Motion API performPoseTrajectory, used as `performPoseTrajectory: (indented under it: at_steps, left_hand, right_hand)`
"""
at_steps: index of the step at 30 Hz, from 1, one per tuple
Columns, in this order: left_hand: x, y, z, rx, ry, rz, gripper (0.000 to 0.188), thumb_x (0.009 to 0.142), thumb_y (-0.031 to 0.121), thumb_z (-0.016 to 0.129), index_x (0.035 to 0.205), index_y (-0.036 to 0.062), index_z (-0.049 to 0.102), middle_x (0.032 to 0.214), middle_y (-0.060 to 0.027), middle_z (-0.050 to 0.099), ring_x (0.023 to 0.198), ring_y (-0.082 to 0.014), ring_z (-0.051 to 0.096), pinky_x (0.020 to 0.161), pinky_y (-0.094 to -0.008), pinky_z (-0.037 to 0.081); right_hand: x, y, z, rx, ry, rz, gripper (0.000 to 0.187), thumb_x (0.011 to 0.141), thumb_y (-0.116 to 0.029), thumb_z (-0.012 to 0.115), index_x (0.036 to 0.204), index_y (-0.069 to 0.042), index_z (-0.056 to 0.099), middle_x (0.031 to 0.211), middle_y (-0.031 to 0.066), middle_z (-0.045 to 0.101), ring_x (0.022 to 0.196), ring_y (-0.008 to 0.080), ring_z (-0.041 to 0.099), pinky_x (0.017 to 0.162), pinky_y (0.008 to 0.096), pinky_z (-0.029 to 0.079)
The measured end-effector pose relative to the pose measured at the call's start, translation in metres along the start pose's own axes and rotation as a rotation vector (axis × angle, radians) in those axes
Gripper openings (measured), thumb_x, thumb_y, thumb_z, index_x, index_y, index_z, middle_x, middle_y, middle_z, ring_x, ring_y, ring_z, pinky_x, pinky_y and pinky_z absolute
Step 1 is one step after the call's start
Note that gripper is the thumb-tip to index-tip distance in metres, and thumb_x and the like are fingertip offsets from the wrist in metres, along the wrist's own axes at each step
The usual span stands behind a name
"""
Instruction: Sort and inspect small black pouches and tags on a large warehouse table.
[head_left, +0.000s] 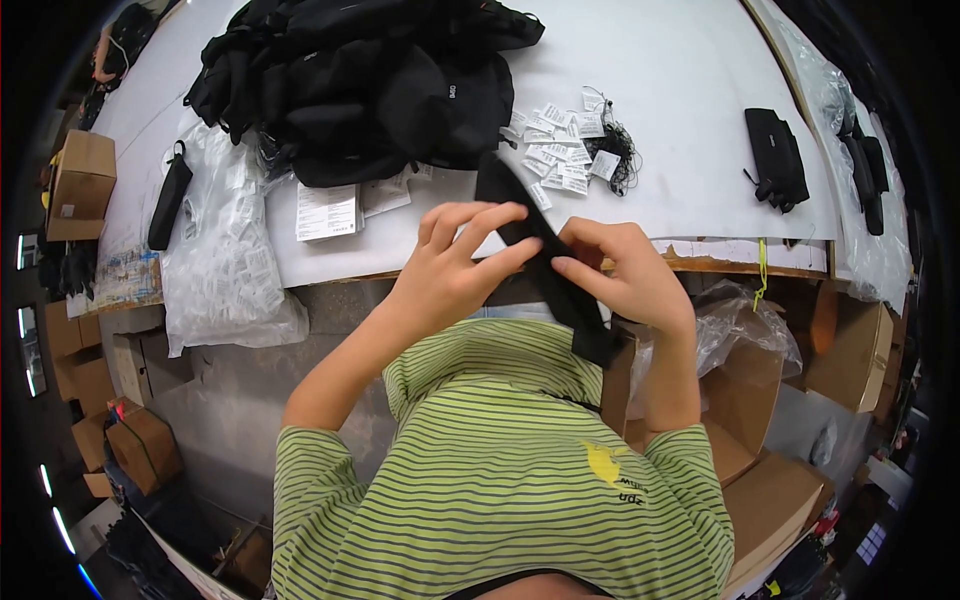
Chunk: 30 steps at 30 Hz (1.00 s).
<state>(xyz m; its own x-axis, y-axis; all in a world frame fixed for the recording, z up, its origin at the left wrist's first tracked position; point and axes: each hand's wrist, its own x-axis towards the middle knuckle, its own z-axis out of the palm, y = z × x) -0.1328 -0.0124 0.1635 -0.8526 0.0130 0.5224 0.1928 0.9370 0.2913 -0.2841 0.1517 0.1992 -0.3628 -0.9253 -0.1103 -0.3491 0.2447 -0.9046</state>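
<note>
Mid-frame, left hand [465, 250] and right hand [630, 275] have fingers clamped on the pouch [577, 302]; a slack pinch could drop it below the table [690, 70]. Beyond, upper centre, its tip could scatter the tags [560, 150].

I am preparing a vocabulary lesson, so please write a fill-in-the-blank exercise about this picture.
1. The left hand and right hand touch a cloth thing coloured ____.
2. Beneath the dark pile, the table is coloured ____.
3. The clear bag of small white pieces lies nearer to the ____ hand.
Missing words: black; white; left.
</note>
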Motion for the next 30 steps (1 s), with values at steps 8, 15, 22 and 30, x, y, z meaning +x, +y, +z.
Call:
performPoseTrajectory:
  at_steps: [8,15,22,30]
  left_hand:
    - [-0.009,-0.001,0.006,-0.121,-0.043,0.048,0.033,0.06,0.008,0.073,0.091,0.0096,0.062,0.101,-0.0024,0.061,0.097,-0.0214,0.054,0.089,-0.0393,0.039]
    - [-0.014,-0.003,0.005,-0.118,-0.015,0.106,0.04,0.056,0.005,0.071,0.094,0.0092,0.064,0.089,-0.0012,0.062,0.085,-0.0197,0.056,0.087,-0.0381,0.042]
    - [-0.013,-0.005,-0.016,-0.232,-0.048,-0.184,0.022,0.073,0.009,0.069,0.092,0.0044,0.059,0.086,-0.0084,0.064,0.075,-0.0269,0.061,0.072,-0.0331,0.047]
    - [-0.045,0.002,-0.014,-0.485,-0.26,-0.642,0.028,0.083,0.013,0.065,0.105,-0.0017,0.055,0.093,-0.0149,0.065,0.083,-0.0279,0.063,0.076,-0.0314,0.047]
  right_hand:
    - [-0.001,-0.011,0.0,-0.145,0.038,0.0,0.014,0.08,-0.011,0.063,0.084,-0.001,0.054,0.058,0.0094,0.052,0.05,0.0179,0.048,0.051,0.0282,0.04]
    - [-0.001,-0.008,0.008,-0.037,0.008,-0.034,0.016,0.08,-0.011,0.064,0.082,0.001,0.054,0.057,0.0091,0.051,0.05,0.0174,0.048,0.051,0.0287,0.04]
    - [-0.011,0.039,0.004,0.526,-0.092,0.064,0.064,0.076,-0.018,0.072,0.132,-0.011,0.042,0.111,0.0076,0.058,0.099,0.016,0.053,0.087,0.0304,0.043]
    - [-0.044,0.093,0.068,0.497,0.039,0.315,0.07,0.071,-0.018,0.077,0.13,-0.003,0.042,0.107,0.0105,0.06,0.095,0.0179,0.059,0.084,0.0317,0.047]
